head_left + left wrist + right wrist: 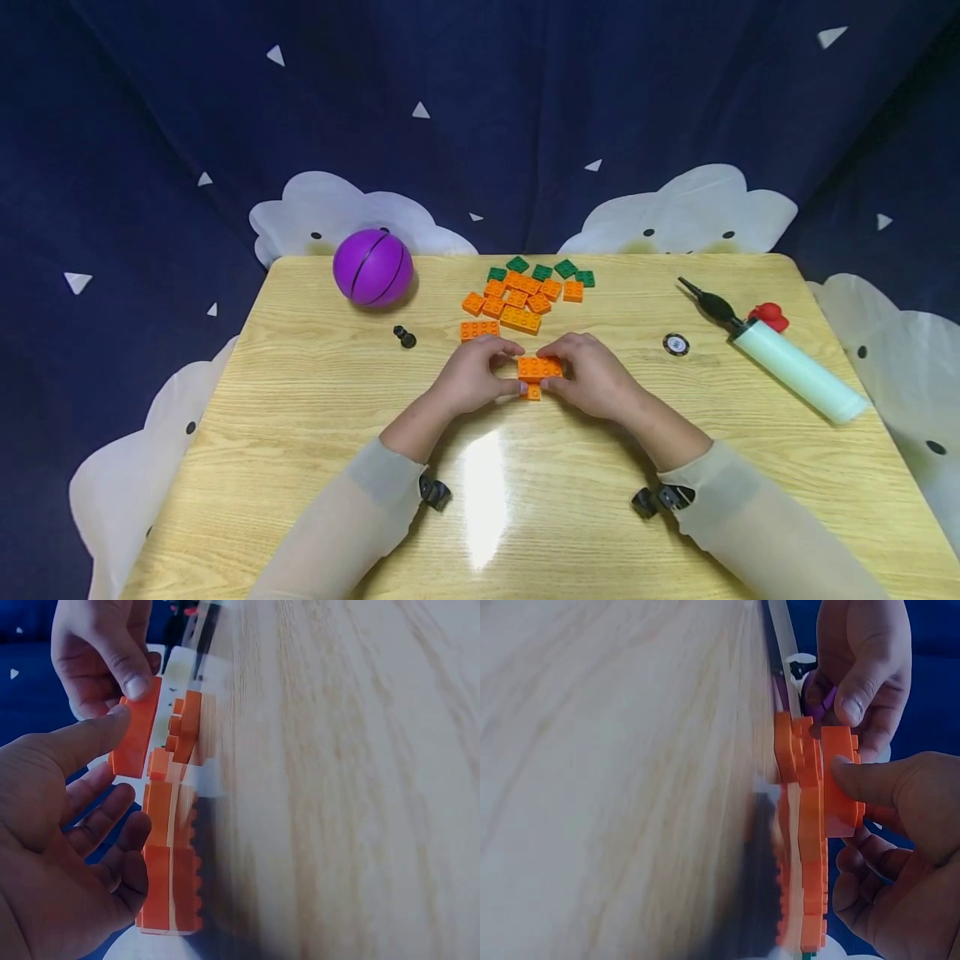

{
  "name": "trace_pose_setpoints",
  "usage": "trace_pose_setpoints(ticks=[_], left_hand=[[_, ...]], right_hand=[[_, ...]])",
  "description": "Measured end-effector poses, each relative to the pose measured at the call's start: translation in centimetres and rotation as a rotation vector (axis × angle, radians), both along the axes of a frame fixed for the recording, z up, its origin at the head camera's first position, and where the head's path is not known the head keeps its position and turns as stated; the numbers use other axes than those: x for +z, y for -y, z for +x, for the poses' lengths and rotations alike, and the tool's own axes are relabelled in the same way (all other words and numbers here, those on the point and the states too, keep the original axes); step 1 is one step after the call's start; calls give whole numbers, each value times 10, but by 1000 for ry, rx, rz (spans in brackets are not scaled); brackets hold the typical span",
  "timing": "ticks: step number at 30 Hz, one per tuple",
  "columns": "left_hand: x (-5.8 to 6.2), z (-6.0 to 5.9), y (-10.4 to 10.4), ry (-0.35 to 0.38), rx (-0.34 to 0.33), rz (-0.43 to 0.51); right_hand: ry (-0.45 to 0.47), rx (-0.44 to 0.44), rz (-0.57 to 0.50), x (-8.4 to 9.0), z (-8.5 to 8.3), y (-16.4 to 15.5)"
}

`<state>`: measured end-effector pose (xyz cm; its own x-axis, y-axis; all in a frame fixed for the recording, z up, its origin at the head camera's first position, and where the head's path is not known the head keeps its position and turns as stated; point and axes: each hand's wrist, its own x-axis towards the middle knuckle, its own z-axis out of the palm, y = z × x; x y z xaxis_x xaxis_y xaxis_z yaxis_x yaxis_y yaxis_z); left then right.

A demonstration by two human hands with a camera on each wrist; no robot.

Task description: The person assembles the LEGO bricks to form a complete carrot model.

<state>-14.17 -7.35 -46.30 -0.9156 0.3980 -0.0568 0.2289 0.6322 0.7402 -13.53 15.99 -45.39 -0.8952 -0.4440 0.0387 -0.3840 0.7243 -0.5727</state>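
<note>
Both hands hold one flat orange brick (538, 367) (137, 740) (838, 782) just above the table (300, 400), in the middle. My left hand (512, 367) (112, 720) pinches its left end between thumb and forefinger. My right hand (553, 367) (847, 769) pinches the right end the same way. A small orange brick (531, 392) lies on the table right under the held one. Beyond the hands lies a loose pile of orange bricks (517, 300) (171, 855) (804, 825) and green bricks (542, 270).
A purple ball (372, 267) sits at the back left, with a small black piece (405, 337) near it. On the right lie a round disc (676, 344) and a pale green pump (795, 367) with a black nozzle and red part. A dark blue cloth surrounds the table.
</note>
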Motion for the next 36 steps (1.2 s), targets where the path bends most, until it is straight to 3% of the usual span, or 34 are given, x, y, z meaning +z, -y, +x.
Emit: trace_pose_setpoints(ticks=[10,22,36], left_hand=[[1,3,1,-14,-23,-32],[-1,6,3,30,-32,-82],[-1,9,3,28,-42,-128]], right_hand=[[-14,23,-16,-2,7,8],[-7,36,26,-6,14,7],[-18,46,48,-7,15,7]])
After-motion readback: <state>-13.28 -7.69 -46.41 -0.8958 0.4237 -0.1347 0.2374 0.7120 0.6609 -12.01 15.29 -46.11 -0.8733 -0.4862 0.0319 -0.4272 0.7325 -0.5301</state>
